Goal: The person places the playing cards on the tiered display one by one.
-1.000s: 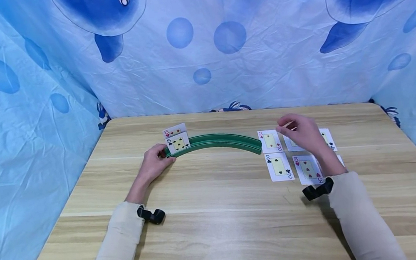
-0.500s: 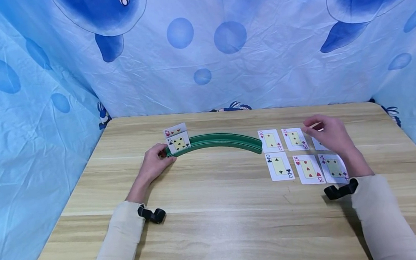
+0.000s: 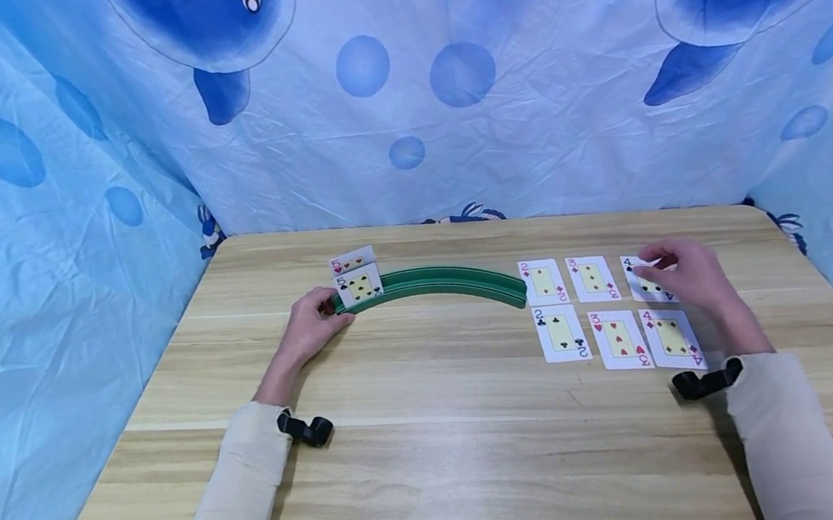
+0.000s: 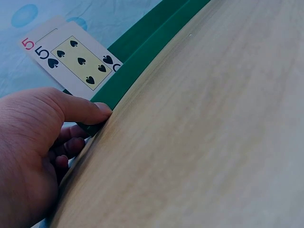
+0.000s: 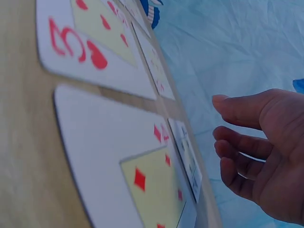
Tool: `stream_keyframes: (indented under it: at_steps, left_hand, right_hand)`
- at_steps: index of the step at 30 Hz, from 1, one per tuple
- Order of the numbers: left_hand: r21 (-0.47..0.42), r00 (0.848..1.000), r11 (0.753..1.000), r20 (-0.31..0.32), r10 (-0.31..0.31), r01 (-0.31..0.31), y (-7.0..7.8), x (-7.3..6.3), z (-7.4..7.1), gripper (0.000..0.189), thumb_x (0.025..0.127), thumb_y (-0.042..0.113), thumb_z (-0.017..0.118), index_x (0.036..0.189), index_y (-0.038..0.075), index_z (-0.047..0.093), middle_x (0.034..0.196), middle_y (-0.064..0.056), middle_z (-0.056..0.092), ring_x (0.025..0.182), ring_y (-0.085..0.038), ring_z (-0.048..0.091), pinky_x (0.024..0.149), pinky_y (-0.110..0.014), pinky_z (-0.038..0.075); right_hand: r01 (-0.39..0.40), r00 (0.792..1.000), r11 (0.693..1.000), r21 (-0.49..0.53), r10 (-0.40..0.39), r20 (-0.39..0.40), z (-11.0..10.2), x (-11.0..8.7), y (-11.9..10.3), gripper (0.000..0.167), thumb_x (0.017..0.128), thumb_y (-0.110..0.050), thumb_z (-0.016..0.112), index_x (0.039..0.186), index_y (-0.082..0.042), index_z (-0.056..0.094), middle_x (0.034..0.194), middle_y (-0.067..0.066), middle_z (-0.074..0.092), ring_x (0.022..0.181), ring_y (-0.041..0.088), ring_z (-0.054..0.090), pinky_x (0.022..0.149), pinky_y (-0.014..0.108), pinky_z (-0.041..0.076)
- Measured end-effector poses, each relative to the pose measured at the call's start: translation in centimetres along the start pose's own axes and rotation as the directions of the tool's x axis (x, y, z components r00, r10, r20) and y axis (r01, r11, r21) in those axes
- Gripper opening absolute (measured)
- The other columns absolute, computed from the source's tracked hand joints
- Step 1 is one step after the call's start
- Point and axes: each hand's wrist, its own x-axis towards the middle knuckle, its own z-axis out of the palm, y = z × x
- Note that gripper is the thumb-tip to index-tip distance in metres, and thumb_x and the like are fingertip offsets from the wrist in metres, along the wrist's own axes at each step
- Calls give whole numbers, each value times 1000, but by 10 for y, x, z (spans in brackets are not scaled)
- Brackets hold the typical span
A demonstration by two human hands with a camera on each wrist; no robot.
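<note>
My left hand (image 3: 311,327) pinches the left end of a curved green card holder (image 3: 437,281), thumb along its near side. In the holder's groove near that hand stand a five of spades (image 4: 81,71) and, partly hidden behind it, a five of hearts (image 3: 352,259). On the right, my right hand (image 3: 695,273) hovers over a black four (image 3: 641,283), covering part of it in the head view. The right wrist view shows its fingers (image 5: 244,145) loosely bent, with nothing between thumb and fingers.
Face-up cards form two rows right of the holder: two of diamonds (image 3: 543,283), three of diamonds (image 3: 593,279) behind; two of clubs (image 3: 562,334), three of hearts (image 3: 621,341), four of diamonds (image 3: 672,339) in front. A blue curtain (image 3: 409,185) hangs behind the wooden table (image 3: 432,426).
My right hand has moved rightward from above the three of diamonds to the black four, uncovering the cards it passed. The left hand has stayed at the holder's end.
</note>
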Motion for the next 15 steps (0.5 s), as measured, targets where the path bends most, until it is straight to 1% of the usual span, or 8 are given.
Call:
stream_keyframes:
  at_steps: [2,5,8,10,13,15]
  left_hand:
    - [1,1000,1000,-2,1,-1,1,0,0,42,88,11,73,125,-5,62,116,-21,61,100,-31,55,85,-35,43]
    - [6,1000,1000,-6,4,-4,2,1,0,40,87,11,73,123,-5,63,112,-20,61,98,-31,54,83,-36,43]
    - [6,1000,1000,-6,0,0,2,1,0,40,86,11,74,122,-5,63,111,-20,61,98,-31,54,83,-36,43]
    - [9,1000,1000,-3,-3,3,2,1,0,41,86,11,74,123,-5,63,113,-20,61,99,-31,55,84,-36,43]
    - [9,1000,1000,-3,-4,4,2,1,0,42,86,11,74,123,-5,63,114,-21,61,100,-31,55,85,-36,43]
    - [12,1000,1000,-3,-5,5,2,0,0,42,87,11,74,123,-5,63,115,-21,62,100,-31,55,85,-36,43]
  right_hand:
    - [-29,998,1000,-3,29,47,0,0,6,39,95,-24,69,121,5,64,118,29,63,102,39,58,71,28,42]
    - [-58,991,998,-18,60,122,0,1,13,48,93,-31,70,124,5,62,125,31,57,107,42,52,78,42,43]
    - [-46,982,998,-34,52,181,0,2,18,54,89,-33,74,124,5,60,134,35,48,116,49,45,89,59,39]
    - [-28,978,999,-44,36,205,0,3,21,57,87,-34,77,123,6,60,140,39,41,124,54,39,94,66,36]
    - [-14,972,998,-55,27,233,0,3,25,62,84,-35,79,124,7,58,146,43,29,132,60,28,97,70,32]
    - [-16,967,998,-66,32,251,-1,3,26,65,83,-37,79,125,7,57,148,44,25,133,61,24,97,71,31]
